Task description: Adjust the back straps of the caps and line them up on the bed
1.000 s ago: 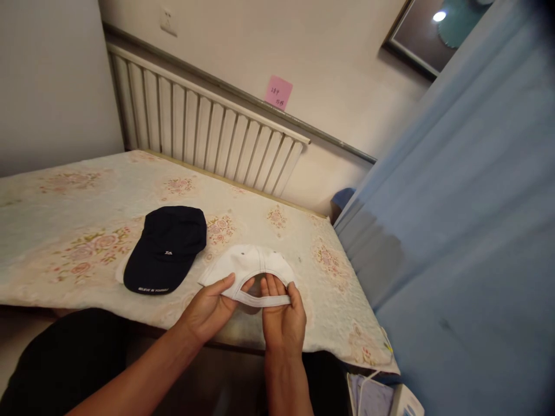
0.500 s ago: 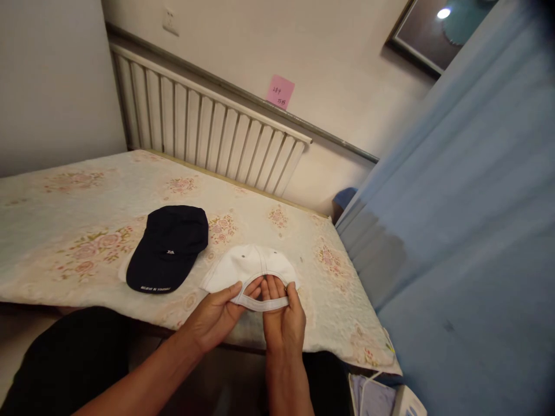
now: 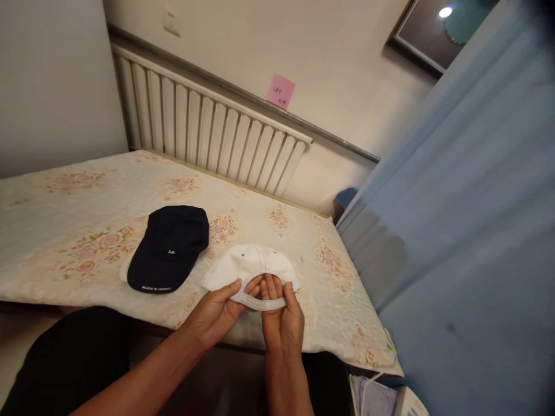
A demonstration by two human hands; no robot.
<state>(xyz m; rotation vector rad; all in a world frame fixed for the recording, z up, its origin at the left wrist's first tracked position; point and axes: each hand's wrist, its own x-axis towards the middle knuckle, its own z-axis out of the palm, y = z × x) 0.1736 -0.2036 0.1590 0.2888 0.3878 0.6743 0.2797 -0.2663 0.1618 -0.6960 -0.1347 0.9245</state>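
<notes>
A white baseball cap (image 3: pixel 255 261) is held between both hands over the bed's front edge, its back opening and strap turned toward me. My left hand (image 3: pixel 219 315) grips the left end of the strap, thumb on top and fingers reaching inside the opening. My right hand (image 3: pixel 281 320) has its thumb at the strap's right end, with its fingers inside the cap behind the strap. To the left lies a dark navy cap (image 3: pixel 173 245) with small white lettering on its brim. A pale edge shows from under that brim.
The caps are on a bed with a floral cover (image 3: pixel 243 202). Behind it stand a white radiator (image 3: pixel 208 127) and a wall with a pink note (image 3: pixel 281 91). A blue curtain (image 3: pixel 459 242) hangs on the right. A white box-like object (image 3: pixel 410 403) sits at lower right.
Hardly anything differs. My right thumb has shifted slightly left along the strap; the navy cap stays where it was.
</notes>
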